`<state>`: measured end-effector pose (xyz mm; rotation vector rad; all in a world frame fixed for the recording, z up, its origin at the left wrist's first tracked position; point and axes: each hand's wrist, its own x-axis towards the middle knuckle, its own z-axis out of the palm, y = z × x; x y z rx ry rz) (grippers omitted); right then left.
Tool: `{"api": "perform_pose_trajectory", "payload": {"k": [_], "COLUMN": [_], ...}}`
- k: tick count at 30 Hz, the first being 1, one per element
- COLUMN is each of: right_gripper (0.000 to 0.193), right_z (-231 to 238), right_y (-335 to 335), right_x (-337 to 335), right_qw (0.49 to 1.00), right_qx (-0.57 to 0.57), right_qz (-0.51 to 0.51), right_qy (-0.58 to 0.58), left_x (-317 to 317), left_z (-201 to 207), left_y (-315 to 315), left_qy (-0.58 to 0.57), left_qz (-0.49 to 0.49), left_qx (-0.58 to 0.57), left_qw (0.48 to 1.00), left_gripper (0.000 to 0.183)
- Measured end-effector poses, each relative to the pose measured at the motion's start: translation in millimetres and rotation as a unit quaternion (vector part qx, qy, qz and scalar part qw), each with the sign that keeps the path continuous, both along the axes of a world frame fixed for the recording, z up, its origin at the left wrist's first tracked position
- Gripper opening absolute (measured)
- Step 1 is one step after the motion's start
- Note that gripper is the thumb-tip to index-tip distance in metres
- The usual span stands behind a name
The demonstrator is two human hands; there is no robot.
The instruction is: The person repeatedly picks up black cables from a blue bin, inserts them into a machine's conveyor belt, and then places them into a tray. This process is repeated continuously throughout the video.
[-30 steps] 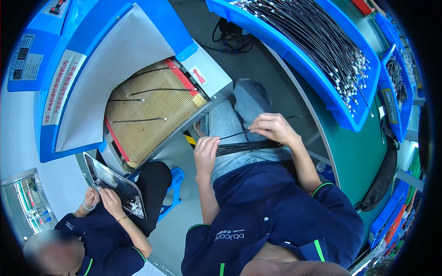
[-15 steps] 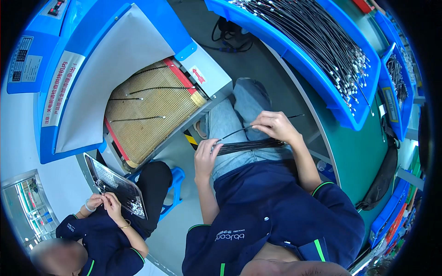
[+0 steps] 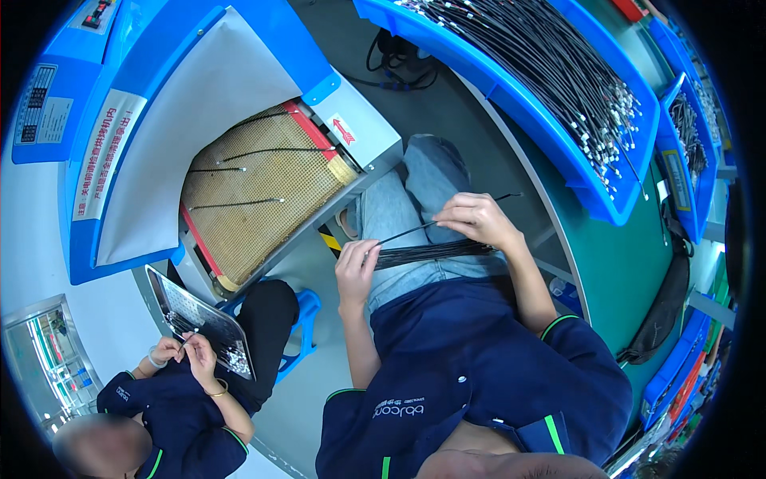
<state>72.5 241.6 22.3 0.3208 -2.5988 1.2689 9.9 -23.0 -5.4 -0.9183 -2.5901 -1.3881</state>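
A thin black cable [image 3: 405,233] stretches between my hands above my lap. Its left end is pinched in the fingertips of my left hand [image 3: 356,267]. My right hand [image 3: 481,219] grips it farther along, and the free end sticks out to the right of that hand. Just below it, a bundle of similar black cables [image 3: 435,255] lies across my thighs, close under both hands. My fingers hide the cable's left tip.
At the left, a blue-and-white machine has a mesh conveyor belt [image 3: 263,176] carrying several black cables. A blue bin [image 3: 630,203] heaped with cables stands on the green table [image 3: 614,275] at right. A co-worker's hands [image 3: 187,351] work over a metal tray [image 3: 203,319].
The cables on the belt have shifted slightly leftward. The held cable has straightened between my hands, and its free right end has moved up a little. The co-worker's hands have moved slightly.
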Motion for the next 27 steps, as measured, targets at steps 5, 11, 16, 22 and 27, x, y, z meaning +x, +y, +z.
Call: {"api": "perform_pose_trajectory", "payload": {"k": [5, 11, 16, 22, 27], "right_gripper": [0.012, 0.011, 0.011, 0.011, 0.011], "right_z": [0, -1, 1, 3, -3], "right_y": [-1, -1, -2, -1, -2], "right_x": [1, 1, 0, 0, 2], "right_qw": [1.0, 1.0, 1.0, 0.999, 0.997], "right_qx": [-0.002, -0.01, -0.02, -0.034, -0.059], "right_qz": [-0.002, 0.002, 0.008, 0.017, 0.032], "right_qy": [-0.004, -0.015, -0.019, -0.035, -0.047], "left_x": [0, 0, -1, -3, -3], "left_z": [0, 2, 5, 6, 12], "left_y": [1, -1, 1, 1, -1], "left_qy": [0.021, 0.044, 0.057, 0.057, 0.039], "left_qz": [-0.016, -0.033, -0.044, -0.03, -0.006], "left_qx": [-0.01, -0.021, -0.015, 0.024, 0.029], "left_qw": [1.0, 0.998, 0.997, 0.998, 0.999], "left_gripper": [0.012, 0.015, 0.018, 0.018, 0.017]}}
